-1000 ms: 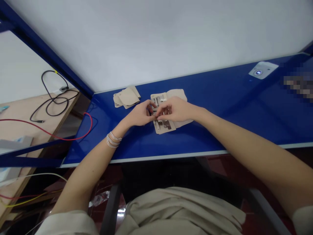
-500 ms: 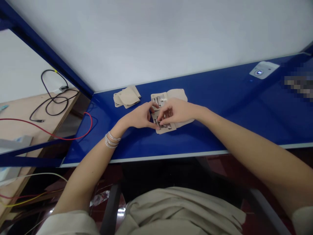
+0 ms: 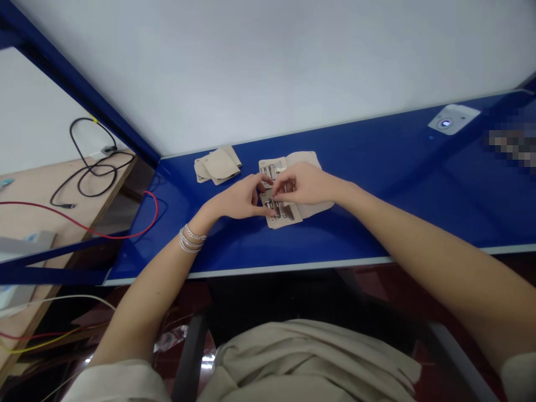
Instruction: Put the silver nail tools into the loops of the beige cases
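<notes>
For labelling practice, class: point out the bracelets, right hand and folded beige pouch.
Bracelets [image 3: 188,240], head view, middle strand.
Right hand [image 3: 304,184], head view, back.
Folded beige pouch [image 3: 219,164], head view, top flap.

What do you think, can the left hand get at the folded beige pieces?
Probably yes. The left hand lies near the folded beige pieces, with no object between them on the blue table. Its fingers are on the open tool case.
</notes>
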Demonstrator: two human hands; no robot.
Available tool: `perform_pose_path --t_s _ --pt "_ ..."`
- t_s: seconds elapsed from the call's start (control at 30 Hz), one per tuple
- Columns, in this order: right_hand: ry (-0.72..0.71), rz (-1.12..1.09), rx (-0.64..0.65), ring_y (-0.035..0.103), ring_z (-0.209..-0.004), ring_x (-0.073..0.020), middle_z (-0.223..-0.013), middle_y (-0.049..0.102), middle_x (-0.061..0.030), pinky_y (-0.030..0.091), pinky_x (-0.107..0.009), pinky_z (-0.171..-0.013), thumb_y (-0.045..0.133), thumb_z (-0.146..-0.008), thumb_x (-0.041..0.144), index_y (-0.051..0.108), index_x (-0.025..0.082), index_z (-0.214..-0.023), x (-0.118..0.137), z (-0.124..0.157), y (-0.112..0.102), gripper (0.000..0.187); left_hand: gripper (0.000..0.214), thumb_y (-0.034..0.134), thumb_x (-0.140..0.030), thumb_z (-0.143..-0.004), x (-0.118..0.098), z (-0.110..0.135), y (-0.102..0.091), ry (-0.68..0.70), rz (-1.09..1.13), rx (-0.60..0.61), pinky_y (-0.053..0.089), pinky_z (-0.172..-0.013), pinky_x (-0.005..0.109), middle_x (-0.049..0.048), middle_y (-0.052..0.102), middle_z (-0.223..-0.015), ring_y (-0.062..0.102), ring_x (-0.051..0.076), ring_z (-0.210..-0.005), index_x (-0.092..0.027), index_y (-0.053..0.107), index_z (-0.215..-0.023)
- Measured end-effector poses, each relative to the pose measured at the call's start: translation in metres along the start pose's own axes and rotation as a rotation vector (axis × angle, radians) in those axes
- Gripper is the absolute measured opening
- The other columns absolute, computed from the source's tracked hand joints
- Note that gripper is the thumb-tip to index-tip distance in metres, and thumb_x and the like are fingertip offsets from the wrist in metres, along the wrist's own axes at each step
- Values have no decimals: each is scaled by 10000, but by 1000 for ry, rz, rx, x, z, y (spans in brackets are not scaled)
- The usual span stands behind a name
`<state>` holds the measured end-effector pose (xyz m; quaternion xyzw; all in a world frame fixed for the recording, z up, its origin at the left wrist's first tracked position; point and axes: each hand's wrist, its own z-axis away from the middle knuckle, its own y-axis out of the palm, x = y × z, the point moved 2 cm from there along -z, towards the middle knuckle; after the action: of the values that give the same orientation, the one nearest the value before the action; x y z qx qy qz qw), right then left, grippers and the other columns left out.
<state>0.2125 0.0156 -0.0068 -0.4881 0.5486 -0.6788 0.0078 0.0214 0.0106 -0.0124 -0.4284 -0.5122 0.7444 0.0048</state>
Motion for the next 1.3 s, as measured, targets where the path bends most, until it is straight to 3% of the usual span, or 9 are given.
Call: perform_pose_path --t_s 0.2,0.4,0.6,0.83,1.0,1.3 --pt "91 29 30 648 -748 -177 -859 736 -58 464 -279 -668 699 -764 373 745 175 -1000 -13 -2 -2 311 683 774 -536 -711 0 -1 3 26 -91 -44 497 -688 340 81 608 -1047 575 148 -671 -165 524 -1228" --pt "119 38 109 662 -731 -188 -863 747 -63 468 -297 -664 670 -806 407 714 178 -1100 -16 -4 0 376 638 763 -534 -719 0 -2 4 50 -129 -56 495 -745 358 68 603 -969 582 203 -797 -170 542 -1193" --pt "105 44 106 665 -737 -193 -842 752 -63 466 -297 -678 683 -805 381 730 178 -1072 -14 -4 0 339 651 768 -517 -708 -1 -2 6 30 -147 -78 503 -768 367 76 585 -996 584 228 -871 -169 536 -1207" --pt "127 57 110 681 -793 -200 -883 758 -74 476 -292 -702 682 -808 366 729 168 -1049 -13 -3 -2 315 688 766 -533 -709 0 0 6 12 -94 -53 525 -704 361 80 564 -1068 561 147 -677 -187 512 -1247" --pt "165 -21 173 693 -817 -216 -878 763 -63 492 -310 -732 718 -775 392 717 180 -1064 -16 -2 -7 359 824 812 -549 -650 3 3 2 23 -25 -3 538 -656 340 82 547 -1105 581 143 -690 -217 455 -1314" --pt "171 -39 240 685 -789 -215 -831 756 -40 487 -317 -707 762 -696 382 697 182 -1081 -17 0 -11 438 716 792 -464 -703 7 1 -3 -22 93 48 535 -613 297 68 576 -1047 599 131 -690 -192 465 -1279"
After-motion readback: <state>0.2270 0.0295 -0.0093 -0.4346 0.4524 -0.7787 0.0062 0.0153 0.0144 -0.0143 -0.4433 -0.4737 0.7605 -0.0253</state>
